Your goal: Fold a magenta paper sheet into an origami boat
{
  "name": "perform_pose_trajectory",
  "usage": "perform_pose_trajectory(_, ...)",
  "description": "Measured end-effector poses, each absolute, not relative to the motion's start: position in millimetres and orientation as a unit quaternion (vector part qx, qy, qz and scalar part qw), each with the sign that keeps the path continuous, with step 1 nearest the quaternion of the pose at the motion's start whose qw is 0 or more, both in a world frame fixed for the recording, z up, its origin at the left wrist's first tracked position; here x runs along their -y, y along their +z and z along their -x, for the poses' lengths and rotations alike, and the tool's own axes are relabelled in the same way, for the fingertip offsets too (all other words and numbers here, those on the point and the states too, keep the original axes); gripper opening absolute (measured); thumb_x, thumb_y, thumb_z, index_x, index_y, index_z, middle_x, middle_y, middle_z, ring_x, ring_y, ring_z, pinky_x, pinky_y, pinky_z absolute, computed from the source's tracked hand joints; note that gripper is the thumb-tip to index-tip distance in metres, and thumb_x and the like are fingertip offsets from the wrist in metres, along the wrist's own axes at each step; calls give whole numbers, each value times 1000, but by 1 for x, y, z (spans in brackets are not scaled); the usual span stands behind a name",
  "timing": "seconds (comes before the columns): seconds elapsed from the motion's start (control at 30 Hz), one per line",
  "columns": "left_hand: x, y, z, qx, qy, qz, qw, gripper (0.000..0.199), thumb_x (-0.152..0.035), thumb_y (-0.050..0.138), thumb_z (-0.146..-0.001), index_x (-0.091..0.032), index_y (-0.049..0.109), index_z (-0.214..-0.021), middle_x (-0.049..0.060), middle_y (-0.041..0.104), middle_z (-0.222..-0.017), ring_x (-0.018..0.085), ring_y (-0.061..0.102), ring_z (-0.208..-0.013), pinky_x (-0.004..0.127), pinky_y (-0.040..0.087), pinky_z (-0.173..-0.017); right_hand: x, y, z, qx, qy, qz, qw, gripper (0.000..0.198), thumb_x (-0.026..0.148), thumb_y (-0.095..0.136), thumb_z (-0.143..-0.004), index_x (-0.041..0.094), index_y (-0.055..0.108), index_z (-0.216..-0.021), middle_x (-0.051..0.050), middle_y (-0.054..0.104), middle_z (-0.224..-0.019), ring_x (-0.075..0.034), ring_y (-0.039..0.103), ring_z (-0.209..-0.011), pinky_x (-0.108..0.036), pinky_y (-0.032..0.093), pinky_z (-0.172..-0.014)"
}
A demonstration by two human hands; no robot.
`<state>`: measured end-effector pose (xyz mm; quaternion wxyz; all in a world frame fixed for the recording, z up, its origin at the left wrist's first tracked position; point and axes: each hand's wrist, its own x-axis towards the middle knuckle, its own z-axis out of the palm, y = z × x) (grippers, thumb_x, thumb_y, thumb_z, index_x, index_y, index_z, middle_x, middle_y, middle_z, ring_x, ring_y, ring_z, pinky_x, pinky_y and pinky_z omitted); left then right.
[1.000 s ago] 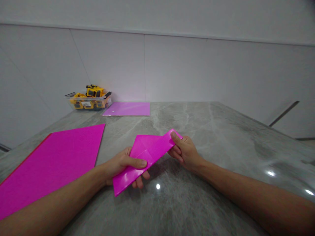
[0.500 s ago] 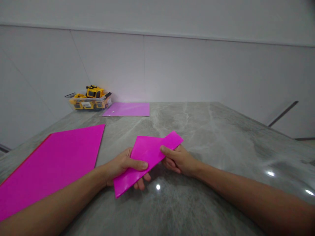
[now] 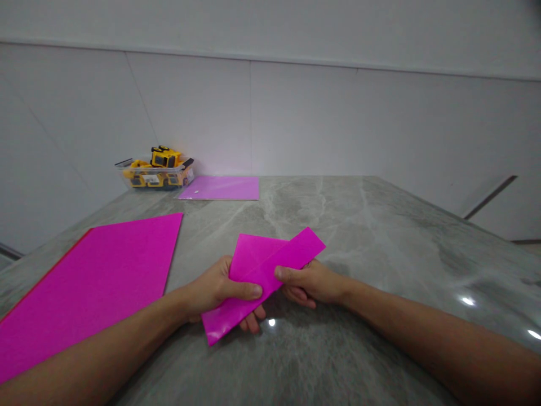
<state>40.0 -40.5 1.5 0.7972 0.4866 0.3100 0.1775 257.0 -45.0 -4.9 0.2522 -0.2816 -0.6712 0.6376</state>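
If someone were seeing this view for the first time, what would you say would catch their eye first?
Probably the folded bright pink paper, gripped by the left hand and right hand in the middle of the view. Next, perhaps, the large pink sheet on the table's left side, then the yellow toy vehicles in a clear bin at the far left.

Counted 2 hands, 1 folded pink sheet, 2 flat sheets, 1 clear bin; yellow toys overlapped, exact number unclear.
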Motion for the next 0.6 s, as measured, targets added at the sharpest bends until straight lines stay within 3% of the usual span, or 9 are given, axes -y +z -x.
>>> perform_pose_trajectory(0.13, 42, 0, -42, -307, 174, -500, 791, 23, -28, 76, -74, -10, 72, -86, 9, 75, -69, 18, 71, -53, 22, 56, -48, 48, -6, -255, 700, 614, 299, 211, 66, 69, 44, -85, 19, 44, -42, 5, 38, -32, -6, 35, -29, -20, 25, -33)
perform_pose_trajectory(0.27, 41, 1, -43, -307, 185, -504, 786, 25, -33, 75, -76, -9, 72, -81, 10, 75, -70, 18, 71, -54, 21, 56, -48, 47, -8, -251, 652, 639, 285, 294, 63, 65, 50, -84, 20, 40, -41, 6, 35, -30, -5, 31, -26, -21, 20, -31)
perform_pose_trajectory(0.43, 40, 1, -41, -294, 134, -488, 811, 41, -48, 66, -81, -10, 64, -66, 10, 69, -52, 17, 61, -35, 22, 49, -36, 42, -7, -253, 573, 647, 287, 412, 66, 64, 56, -82, 21, 31, -39, 8, 28, -27, -3, 23, -24, -21, 12, -32)
perform_pose_trajectory(0.6, 43, -2, -41, -283, 120, -496, 812, 40, -48, 62, -85, -12, 63, -69, 7, 66, -45, 14, 55, -28, 21, 47, -34, 44, -8, -255, 638, 642, 284, 316, 66, 69, 51, -82, 19, 43, -39, 6, 34, -28, -4, 28, -26, -21, 18, -32)
